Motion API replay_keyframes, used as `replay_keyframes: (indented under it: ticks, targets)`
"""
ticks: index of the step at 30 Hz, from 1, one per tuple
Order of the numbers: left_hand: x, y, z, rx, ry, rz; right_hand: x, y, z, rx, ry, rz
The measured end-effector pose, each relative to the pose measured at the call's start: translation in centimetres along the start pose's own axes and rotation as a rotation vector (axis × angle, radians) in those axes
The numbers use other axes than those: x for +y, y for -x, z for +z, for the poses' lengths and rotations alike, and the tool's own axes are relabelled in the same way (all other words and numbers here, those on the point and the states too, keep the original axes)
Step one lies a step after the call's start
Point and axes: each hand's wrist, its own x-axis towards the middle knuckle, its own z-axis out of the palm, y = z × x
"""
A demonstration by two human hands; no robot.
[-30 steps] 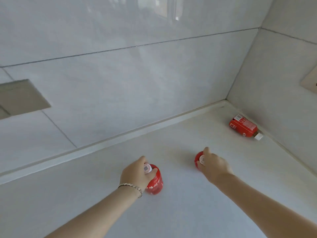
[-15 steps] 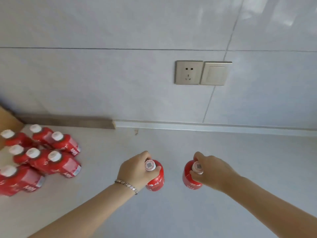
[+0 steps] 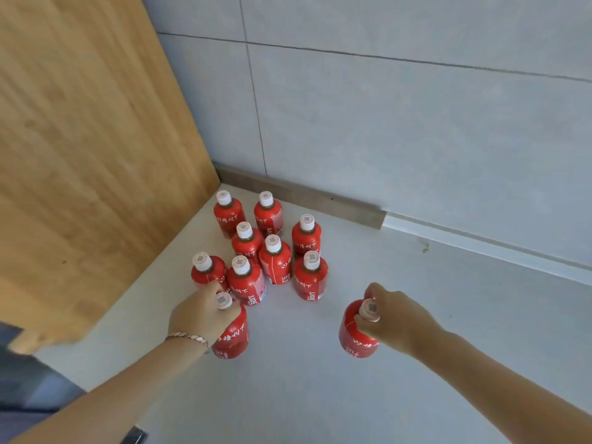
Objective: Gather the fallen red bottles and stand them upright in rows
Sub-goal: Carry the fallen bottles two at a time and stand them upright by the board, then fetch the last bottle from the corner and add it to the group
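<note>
We see two bottles in hand, both upright with caps up. The left hand is curled round the shoulder and neck of one red bottle. Its white cap shows between thumb and fingers, but the hand covers the upper left of the body. The right hand pinches a second red bottle at the neck. The fingers wrap behind the cap and hide its far side.

We cannot tell whether either bottle's base rests on the bench or hangs just above it.

Eight standing bottles are clustered in the corner where the wooden panel meets the tiled wall. They form loose rows, several touching, and the nearer ones block the lower bodies of those behind. The left hand's bottle is just in front of this cluster, and its knuckles overlap the nearest-left bottle. We cannot tell whether they touch. The right hand's bottle is apart from the cluster, to its right.

The label text is white on red and too small and soft for us to read.

A bracelet is on the left wrist. A grey skirting strip runs along the foot of the wall. The panel's near edge is blurred. Both forearms are cut by the frame edge. A dark object at the bottom edge is cut off, and we cannot identify it.
</note>
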Motion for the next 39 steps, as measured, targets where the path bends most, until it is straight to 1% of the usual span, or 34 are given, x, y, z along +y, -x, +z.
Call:
replay_keyframes:
  ticks: [4, 7, 10, 13, 16, 19, 21, 22, 25, 26, 28, 31, 33, 39]
  targets:
    - [-5.3, -4.5, -1.3, 0.170, -0.022, -0.183, -4.5, -1.7, 1.6, -0.032, -0.036, -0.039]
    - [-7.7, -7.2, -1.5, 0.196, 0.063, -0.271, -7.5, -2.8, 3.0, -0.003, -0.067, -0.074]
    - [-9.0, -8.9, -1.8, 0.167, 0.122, -0.281, -10.2, -4.3, 4.1, 0.043, -0.138, -0.073]
    - [-9.3, -9.8, -2.1, 0.096, 0.193, -0.181, -12.1, -6.2, 5.0, 0.086, -0.200, -0.038]
    - [-9.5, -10.4, -2.1, 0.035, 0.251, -0.211, -13.3, -7.7, 6.1, 0.081, -0.226, -0.017]
    - [-9.8, -9.7, -1.5, -0.020, 0.189, -0.244, -13.2, -7.9, 6.8, 0.097, -0.269, -0.008]
    - [-9.0, -7.6, -0.9, -0.068, 0.074, -0.230, -12.5, -7.5, 6.8, 0.083, -0.280, -0.026]
    - [-8.3, -6.1, -0.5, -0.133, -0.011, -0.186, -11.9, -7.1, 6.7, 0.053, -0.257, -0.045]
    - [-5.1, -1.9, 1.4, -0.447, -0.195, 0.005, -8.8, -5.5, 6.5, -0.071, -0.119, -0.092]
    - [-3.8, -1.0, 2.2, -0.537, -0.221, 0.065, -7.4, -5.0, 6.4, -0.099, -0.075, -0.079]
    - [-0.8, -0.1, 4.0, -0.642, -0.243, 0.183, -3.8, -4.0, 6.3, -0.141, -0.062, -0.004]
    - [5.6, 0.9, 6.5, -0.694, -0.282, 0.360, 2.2, -1.4, 5.2, -0.189, -0.067, 0.125]
    - [10.6, 1.9, 8.2, -0.714, -0.312, 0.483, 6.8, 1.0, 4.3, -0.190, -0.048, 0.216]
    - [25.1, 7.2, 13.1, -0.747, -0.383, 0.749, 21.3, 9.9, 1.6, -0.071, -0.132, 0.511]
